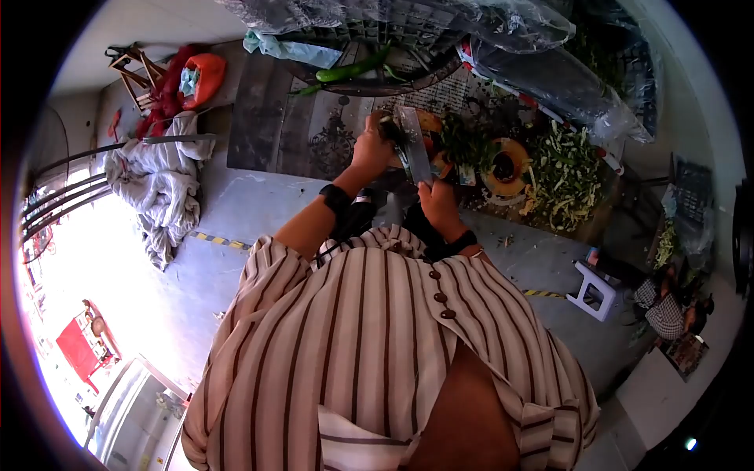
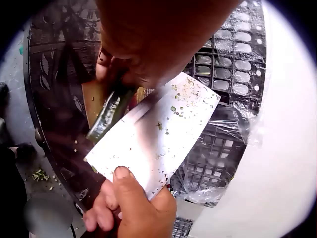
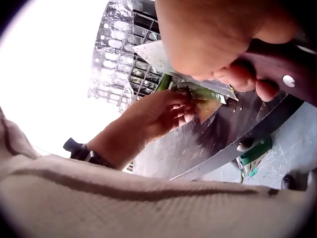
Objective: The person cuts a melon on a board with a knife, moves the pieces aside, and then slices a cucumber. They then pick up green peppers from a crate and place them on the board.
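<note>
Green vegetable pieces (image 2: 106,118) are gripped in my left hand (image 1: 371,149), whose curled fingers partly hide them. My right hand (image 1: 440,208) grips a cleaver; its wide blade (image 1: 415,147) lies beside the held pieces, and green bits cling to it in the left wrist view. The dark handle (image 3: 277,69) with a pale rivet shows under my right fingers (image 3: 237,78). Below the vegetable is a tan board (image 2: 91,103), mostly covered by hands and blade.
On the dark table (image 1: 271,125), chopped green pieces (image 1: 567,177) and an orange round item (image 1: 505,166) lie right of the blade. Long green peppers (image 1: 353,69) and plastic-wrapped crates (image 1: 377,23) are beyond. A white stool (image 1: 591,292) stands at right, near another person (image 1: 664,306).
</note>
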Motion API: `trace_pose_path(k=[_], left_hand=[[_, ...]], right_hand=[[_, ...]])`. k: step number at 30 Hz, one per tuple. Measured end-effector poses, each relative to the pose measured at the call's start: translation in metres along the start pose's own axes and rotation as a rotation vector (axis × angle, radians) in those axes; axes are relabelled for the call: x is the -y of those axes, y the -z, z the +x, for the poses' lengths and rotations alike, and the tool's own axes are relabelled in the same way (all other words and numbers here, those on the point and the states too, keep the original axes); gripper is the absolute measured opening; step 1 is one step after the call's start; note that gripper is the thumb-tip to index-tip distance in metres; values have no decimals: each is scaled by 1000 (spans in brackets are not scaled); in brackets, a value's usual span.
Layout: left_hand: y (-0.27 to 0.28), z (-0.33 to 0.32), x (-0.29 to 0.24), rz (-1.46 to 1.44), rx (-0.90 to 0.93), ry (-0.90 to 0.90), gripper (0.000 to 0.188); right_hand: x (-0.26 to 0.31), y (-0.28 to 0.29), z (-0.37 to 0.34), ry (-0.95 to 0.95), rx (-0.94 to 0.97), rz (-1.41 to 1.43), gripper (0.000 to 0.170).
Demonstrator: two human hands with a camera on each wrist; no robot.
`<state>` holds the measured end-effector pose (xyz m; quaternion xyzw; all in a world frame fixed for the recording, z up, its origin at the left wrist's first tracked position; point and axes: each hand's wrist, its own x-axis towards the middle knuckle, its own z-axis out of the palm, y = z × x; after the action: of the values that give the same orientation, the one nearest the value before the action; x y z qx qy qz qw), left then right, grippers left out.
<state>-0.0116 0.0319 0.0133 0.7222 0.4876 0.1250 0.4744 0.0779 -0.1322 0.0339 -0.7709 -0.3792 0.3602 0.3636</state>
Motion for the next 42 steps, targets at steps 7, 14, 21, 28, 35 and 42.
trace_pose_path(k=[7,14,21,28,35,42], left_hand=[[11,-1,-1,250,-66,-479,45],[14,3,-12,507,135,-666,40],[9,15,-3,465,123,-763,36],[9,15,0,385,111,-741,35],[6,16,3,385,102,-736,37],[8,11,-4,390,95,-705,38]], right_hand=[[-1,5,-2,-152,-19,198,24],[-9,8,-8,-166,-90,143,23],[-15,7,-8,-103,-153,152,21],[-14,14,-2,-170,-170,208,24],[-1,19,-3,-219,-145,370,25],[-4,21,-1,-240,-148,357,29]])
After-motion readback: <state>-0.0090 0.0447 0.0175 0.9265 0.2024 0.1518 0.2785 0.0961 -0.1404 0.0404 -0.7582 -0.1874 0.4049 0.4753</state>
